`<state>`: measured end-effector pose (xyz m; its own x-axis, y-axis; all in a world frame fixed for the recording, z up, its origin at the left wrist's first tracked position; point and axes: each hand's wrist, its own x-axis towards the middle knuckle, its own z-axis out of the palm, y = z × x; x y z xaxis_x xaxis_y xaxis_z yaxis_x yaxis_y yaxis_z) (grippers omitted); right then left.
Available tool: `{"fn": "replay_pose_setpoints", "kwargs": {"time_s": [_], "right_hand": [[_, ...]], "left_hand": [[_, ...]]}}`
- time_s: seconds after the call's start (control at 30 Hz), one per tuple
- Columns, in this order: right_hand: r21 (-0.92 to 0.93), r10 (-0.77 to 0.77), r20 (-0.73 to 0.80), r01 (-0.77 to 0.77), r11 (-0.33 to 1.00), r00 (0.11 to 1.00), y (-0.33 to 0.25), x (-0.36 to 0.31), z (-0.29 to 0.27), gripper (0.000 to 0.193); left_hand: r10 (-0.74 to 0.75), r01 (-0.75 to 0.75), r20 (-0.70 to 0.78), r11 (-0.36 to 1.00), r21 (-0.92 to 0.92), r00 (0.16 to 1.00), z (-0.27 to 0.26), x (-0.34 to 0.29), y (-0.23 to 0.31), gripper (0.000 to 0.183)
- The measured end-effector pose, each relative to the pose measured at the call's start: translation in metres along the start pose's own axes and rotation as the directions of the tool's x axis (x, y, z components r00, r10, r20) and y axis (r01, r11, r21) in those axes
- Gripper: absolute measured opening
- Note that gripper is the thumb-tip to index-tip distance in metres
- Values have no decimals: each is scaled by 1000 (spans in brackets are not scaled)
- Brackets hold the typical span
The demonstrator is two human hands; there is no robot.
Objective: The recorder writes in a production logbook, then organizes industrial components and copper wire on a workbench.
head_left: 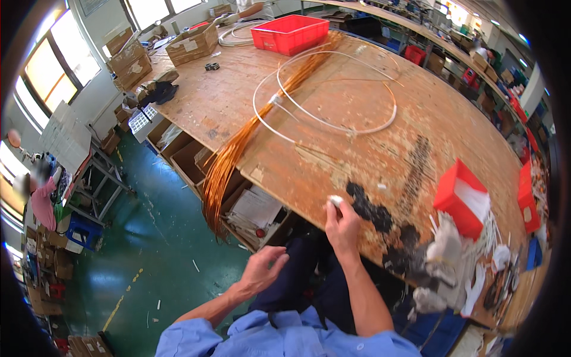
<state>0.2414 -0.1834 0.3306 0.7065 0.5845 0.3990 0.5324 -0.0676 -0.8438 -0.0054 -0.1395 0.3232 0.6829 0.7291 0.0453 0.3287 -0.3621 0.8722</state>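
Note:
My right hand (pixel 343 229) is at the table's near edge, thumb and fingers pinched on a small white piece (pixel 336 200) whose kind I cannot make out. Lower and to the left, my left hand (pixel 262 271) hangs over my lap with nothing in it, fingers curved and apart from the thumb. A long bundle of copper-coloured wires (pixel 253 128) lies across the wooden table (pixel 333 154), its near end drooping over the left edge. A white tie (pixel 275 100) wraps the bundle partway along. Loops of white tubing (pixel 351 130) lie over and beside it.
A red bin (pixel 291 34) stands at the far side. Another red bin (pixel 461 199) holds white tubes at the right, near white gloves (pixel 443 250) and hand tools (pixel 499 285). Black patches (pixel 370 208) mark the tabletop. Below the left edge sit open cardboard boxes (pixel 190 157). Other people work farther off.

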Motion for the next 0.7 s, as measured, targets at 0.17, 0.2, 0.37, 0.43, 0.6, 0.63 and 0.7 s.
{"fn": "replay_pose_setpoints", "kwargs": {"time_s": [0.17,0.2,0.37,0.43,0.6,0.63,0.7], "right_hand": [[-2,96,-115,-97,995,989,-50,63,27,26],[-20,59,-111,-61,998,992,-61,96,44,28],[-158,35,0,-35,987,999,-22,257,123,32],[-278,45,73,-23,960,996,7,304,144,34],[-710,-110,224,239,662,968,58,356,175,38],[-694,-77,233,221,685,969,55,357,185,39],[-686,-45,255,214,695,966,51,355,187,39]], "left_hand": [[276,-233,-333,959,164,902,-72,160,28,18],[302,-221,-362,943,247,882,-88,194,25,20],[191,-116,-414,973,199,890,-138,341,1,21],[64,14,-403,982,188,913,-166,387,-13,22],[-12,137,-383,943,302,924,-241,508,-80,21],[25,163,-393,884,438,919,-265,528,-104,26],[50,195,-401,814,547,915,-302,576,-137,35]]}}
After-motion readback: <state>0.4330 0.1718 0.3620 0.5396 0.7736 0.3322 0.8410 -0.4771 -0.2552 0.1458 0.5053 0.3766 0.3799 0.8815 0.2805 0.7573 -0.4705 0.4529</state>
